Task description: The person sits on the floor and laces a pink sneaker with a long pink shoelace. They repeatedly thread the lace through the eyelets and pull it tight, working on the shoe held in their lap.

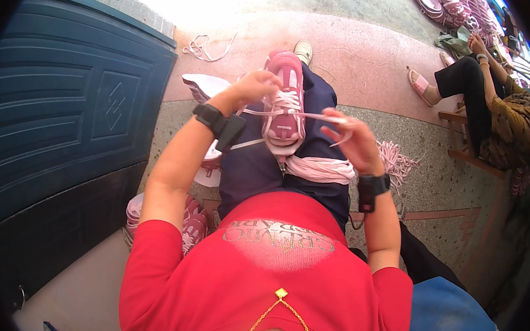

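A pink sneaker point(283, 129) rests on my lap between my thighs, its toe pointing away from me. Pale laces point(289, 100) cross its upper part. My right hand point(355, 138) is to the right of the shoe, finger and thumb closed on a pale pink shoelace point(315, 116) stretched across from the eyelets. Over the shoe's left side is my left hand point(257, 89), its fingers curled in close to the lacing; what they grip is hidden. A lace also runs out below that hand. Across my thighs, just below the heel, lies a bundle of pale pink laces point(320, 170).
Left of my legs is a white-soled shoe point(206, 87); more pink shoes point(195, 225) lie by my hip. A blue door point(65, 100) stands at left. Loose laces point(396, 162) lie on the floor at right. Another person point(508, 122) sits at far right near piled shoes point(458, 9).
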### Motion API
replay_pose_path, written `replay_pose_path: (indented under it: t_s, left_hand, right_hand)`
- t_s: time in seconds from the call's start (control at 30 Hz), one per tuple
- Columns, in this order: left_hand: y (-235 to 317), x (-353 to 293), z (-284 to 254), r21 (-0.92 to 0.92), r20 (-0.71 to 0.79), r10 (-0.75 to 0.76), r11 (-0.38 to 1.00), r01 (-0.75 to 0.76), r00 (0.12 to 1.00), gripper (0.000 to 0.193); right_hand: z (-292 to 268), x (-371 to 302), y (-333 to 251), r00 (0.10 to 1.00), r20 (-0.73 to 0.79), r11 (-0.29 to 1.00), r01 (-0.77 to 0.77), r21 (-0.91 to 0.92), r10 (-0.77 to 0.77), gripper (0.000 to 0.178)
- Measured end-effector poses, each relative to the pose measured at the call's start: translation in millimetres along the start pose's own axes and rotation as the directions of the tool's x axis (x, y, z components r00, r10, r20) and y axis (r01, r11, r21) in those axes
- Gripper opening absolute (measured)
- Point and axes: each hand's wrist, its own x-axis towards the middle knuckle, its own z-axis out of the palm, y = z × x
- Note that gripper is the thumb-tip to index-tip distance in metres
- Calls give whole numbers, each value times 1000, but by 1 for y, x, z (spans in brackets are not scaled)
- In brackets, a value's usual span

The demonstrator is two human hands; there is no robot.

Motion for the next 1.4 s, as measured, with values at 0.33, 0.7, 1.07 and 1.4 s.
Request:
replay_pose_path:
  t_s: [0.33,0.7,1.07,1.4]
  left_hand:
    - [-41,-16,15,-324,-147,-102,945,50,984,13]
    - [-62,-60,-13,-251,-172,-183,958,136,968,18]
    - [-72,-40,31,666,-335,590,700,-259,735,18]
    - [-38,-17,41,696,-253,318,716,-57,914,20]
  right_hand:
    - [-137,-134,-115,624,-236,430,719,546,-745,14]
    - [-234,-104,-50,772,-529,719,585,375,-352,19]
    - [-271,-136,-69,585,-654,649,738,185,-479,17]
    - [-79,13,14,895,-435,960,-31,-279,-97,11]
